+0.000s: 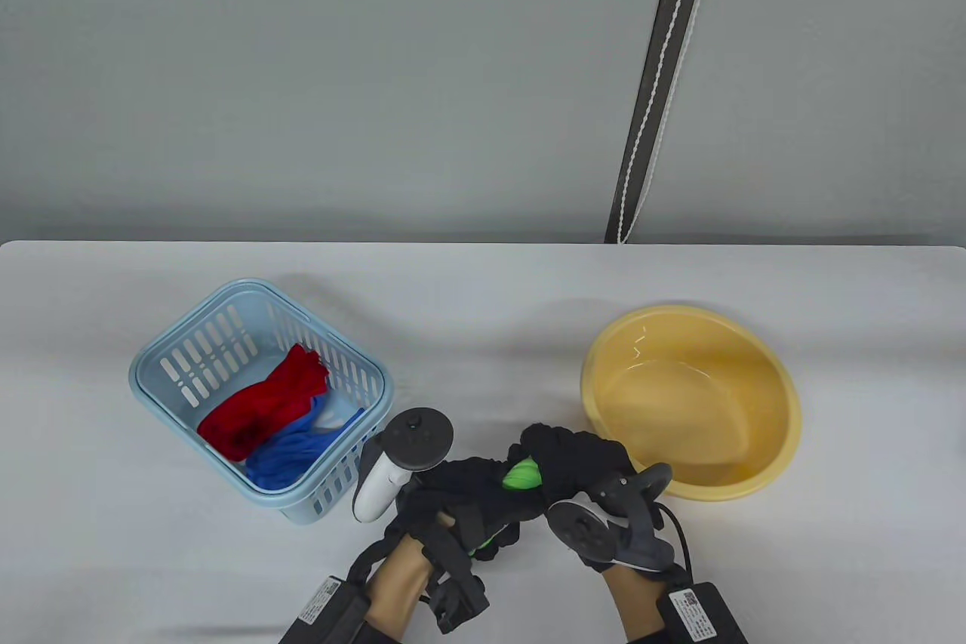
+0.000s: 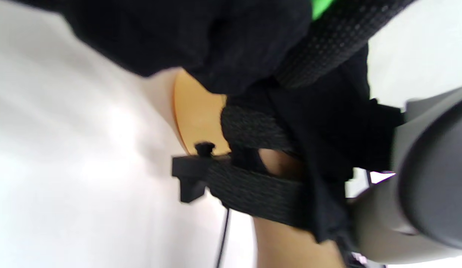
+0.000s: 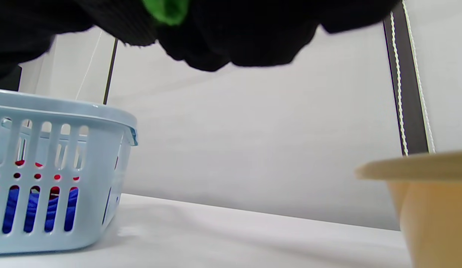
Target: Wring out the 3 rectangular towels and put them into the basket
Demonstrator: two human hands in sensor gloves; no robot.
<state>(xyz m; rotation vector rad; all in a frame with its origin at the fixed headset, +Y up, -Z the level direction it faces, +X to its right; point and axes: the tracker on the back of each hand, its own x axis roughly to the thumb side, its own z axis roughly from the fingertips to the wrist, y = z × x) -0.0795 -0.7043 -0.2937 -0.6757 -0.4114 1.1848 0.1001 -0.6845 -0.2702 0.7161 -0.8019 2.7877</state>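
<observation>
Two hands on one green towel [image 1: 522, 476], between basket and basin.
Left hand [image 1: 453, 504] and right hand [image 1: 581, 459] both clench it. Blue basket [image 1: 162, 361] at 9 o'clock of the hands (red towel [image 1: 268, 402], blue towel [image 1: 290, 451] inside); yellow basin [image 1: 777, 380] at 3 o'clock.

Table view looks down from above; both low, close wrist views share the yellow basin [image 3: 432, 208].
</observation>
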